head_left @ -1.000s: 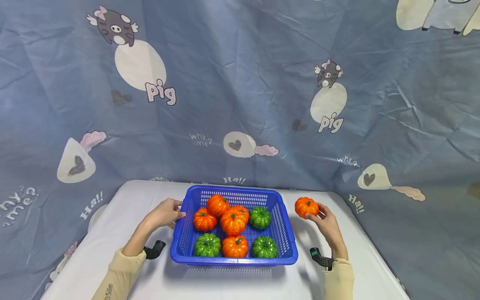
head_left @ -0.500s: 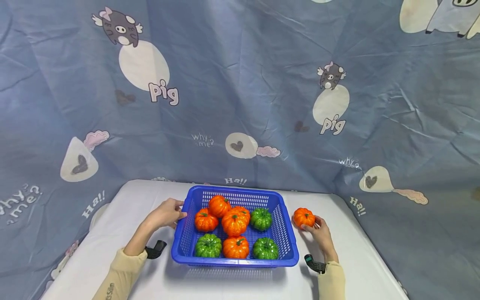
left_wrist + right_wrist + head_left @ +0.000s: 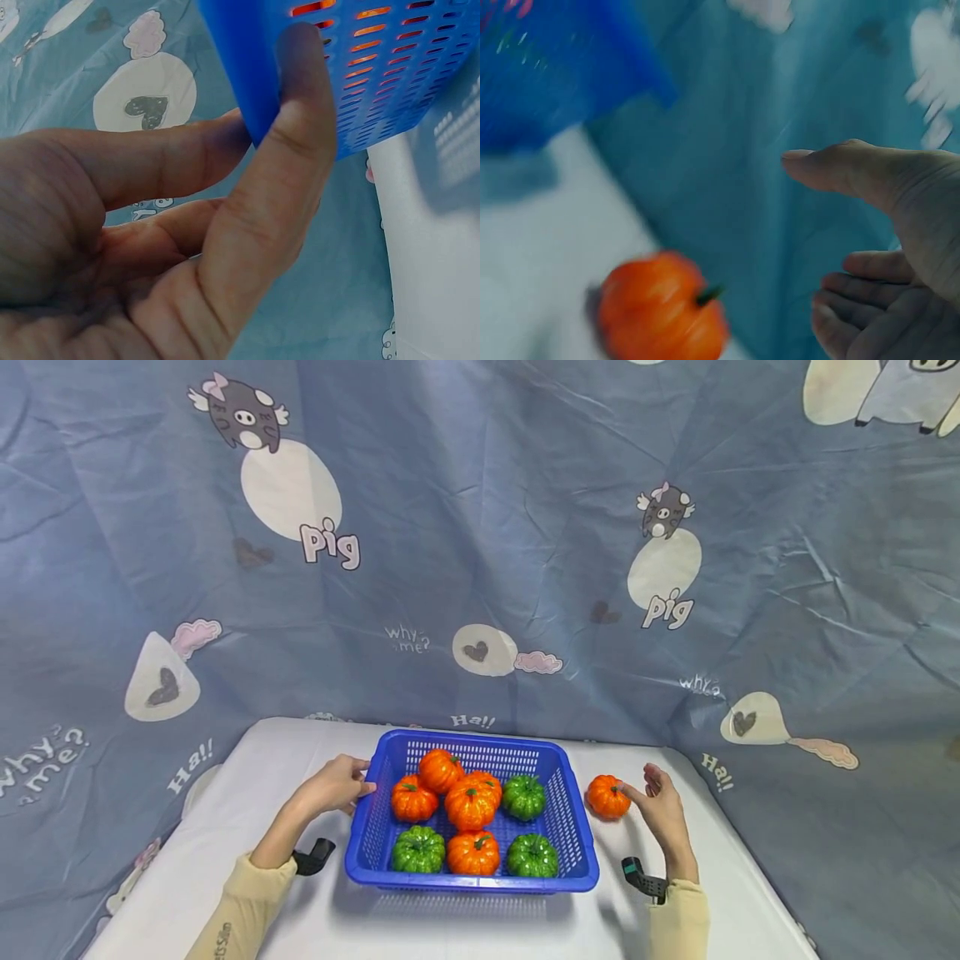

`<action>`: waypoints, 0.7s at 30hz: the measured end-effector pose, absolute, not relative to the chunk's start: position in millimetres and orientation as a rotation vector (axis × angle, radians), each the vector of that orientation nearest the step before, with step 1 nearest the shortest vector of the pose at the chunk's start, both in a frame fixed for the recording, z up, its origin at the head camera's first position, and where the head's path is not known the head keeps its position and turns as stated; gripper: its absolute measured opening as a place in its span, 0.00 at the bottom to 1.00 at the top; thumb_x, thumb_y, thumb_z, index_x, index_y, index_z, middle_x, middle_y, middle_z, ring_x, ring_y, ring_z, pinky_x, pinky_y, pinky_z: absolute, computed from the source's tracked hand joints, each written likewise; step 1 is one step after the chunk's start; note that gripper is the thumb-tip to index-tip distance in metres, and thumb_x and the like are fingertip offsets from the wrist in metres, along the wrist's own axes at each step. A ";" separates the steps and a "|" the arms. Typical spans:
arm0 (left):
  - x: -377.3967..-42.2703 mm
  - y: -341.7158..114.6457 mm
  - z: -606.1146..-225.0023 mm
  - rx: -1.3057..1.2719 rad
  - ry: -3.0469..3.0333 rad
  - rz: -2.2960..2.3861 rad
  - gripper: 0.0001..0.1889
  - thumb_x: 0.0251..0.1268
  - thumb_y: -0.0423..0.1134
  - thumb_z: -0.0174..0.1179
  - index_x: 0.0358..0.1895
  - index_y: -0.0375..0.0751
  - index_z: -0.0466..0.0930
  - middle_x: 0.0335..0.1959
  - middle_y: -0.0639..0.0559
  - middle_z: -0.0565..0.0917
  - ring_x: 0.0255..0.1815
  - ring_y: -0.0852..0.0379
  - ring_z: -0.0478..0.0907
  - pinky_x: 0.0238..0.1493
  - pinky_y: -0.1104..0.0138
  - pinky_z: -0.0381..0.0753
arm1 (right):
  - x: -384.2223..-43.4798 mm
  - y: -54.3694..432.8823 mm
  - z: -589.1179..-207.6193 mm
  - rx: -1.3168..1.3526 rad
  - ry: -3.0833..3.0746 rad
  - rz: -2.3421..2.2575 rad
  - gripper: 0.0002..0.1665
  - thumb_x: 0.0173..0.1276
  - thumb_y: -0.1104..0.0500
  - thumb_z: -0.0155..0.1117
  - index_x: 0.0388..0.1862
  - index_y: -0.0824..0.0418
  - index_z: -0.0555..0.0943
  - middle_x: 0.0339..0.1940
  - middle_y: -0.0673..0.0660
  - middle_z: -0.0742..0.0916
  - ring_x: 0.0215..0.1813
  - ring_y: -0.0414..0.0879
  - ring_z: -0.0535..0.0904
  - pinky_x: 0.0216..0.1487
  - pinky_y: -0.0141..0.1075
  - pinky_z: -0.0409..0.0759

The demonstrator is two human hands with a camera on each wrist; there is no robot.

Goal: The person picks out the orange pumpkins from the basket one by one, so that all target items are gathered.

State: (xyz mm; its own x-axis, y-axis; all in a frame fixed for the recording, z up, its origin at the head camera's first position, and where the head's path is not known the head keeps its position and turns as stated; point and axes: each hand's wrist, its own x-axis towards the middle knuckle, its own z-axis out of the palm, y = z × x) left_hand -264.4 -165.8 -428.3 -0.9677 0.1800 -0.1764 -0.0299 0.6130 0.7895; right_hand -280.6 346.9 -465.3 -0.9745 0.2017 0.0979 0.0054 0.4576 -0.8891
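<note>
A blue plastic basket (image 3: 472, 883) with slotted walls holds several orange and green miniature pumpkins. My left hand (image 3: 333, 787) pinches its left rim; in the left wrist view the thumb and a finger (image 3: 300, 97) lie on either side of the blue rim. On the white table to the right of the basket sits one orange pumpkin (image 3: 608, 797), its green stem up. My right hand (image 3: 663, 806) is just right of that pumpkin, fingers spread and holding nothing. The right wrist view shows a gap between the hand (image 3: 900, 225) and the pumpkin (image 3: 664, 307).
Inside the basket, a green pumpkin (image 3: 523, 797) is at the back right and another orange pumpkin (image 3: 440, 771) leans on its neighbours at the back. Behind the white table (image 3: 450, 935) hangs a blue printed cloth (image 3: 480, 568). Each wrist wears a black camera mount.
My right hand has lowered the orange pumpkin onto the table, let go of it and drawn back to the right. My left hand stays on the basket rim.
</note>
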 end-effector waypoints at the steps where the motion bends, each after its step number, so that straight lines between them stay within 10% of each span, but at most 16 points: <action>1: -264.1 -165.8 -428.3 0.122 2.601 1.278 0.25 0.68 0.29 0.55 0.64 0.17 0.64 0.35 0.38 0.80 0.30 0.53 0.84 0.29 0.60 0.87 | -277.6 343.3 -457.1 -0.152 -2.503 1.525 0.52 0.62 0.54 0.70 0.74 0.71 0.53 0.74 0.70 0.62 0.76 0.60 0.57 0.77 0.46 0.57; 21: -264.0 -165.9 -430.8 0.099 2.597 1.293 0.26 0.68 0.30 0.55 0.65 0.18 0.64 0.37 0.37 0.79 0.31 0.52 0.84 0.31 0.59 0.87 | -246.9 220.2 -407.1 0.378 -2.616 1.555 0.47 0.57 0.55 0.75 0.72 0.62 0.63 0.72 0.62 0.70 0.75 0.58 0.62 0.73 0.50 0.62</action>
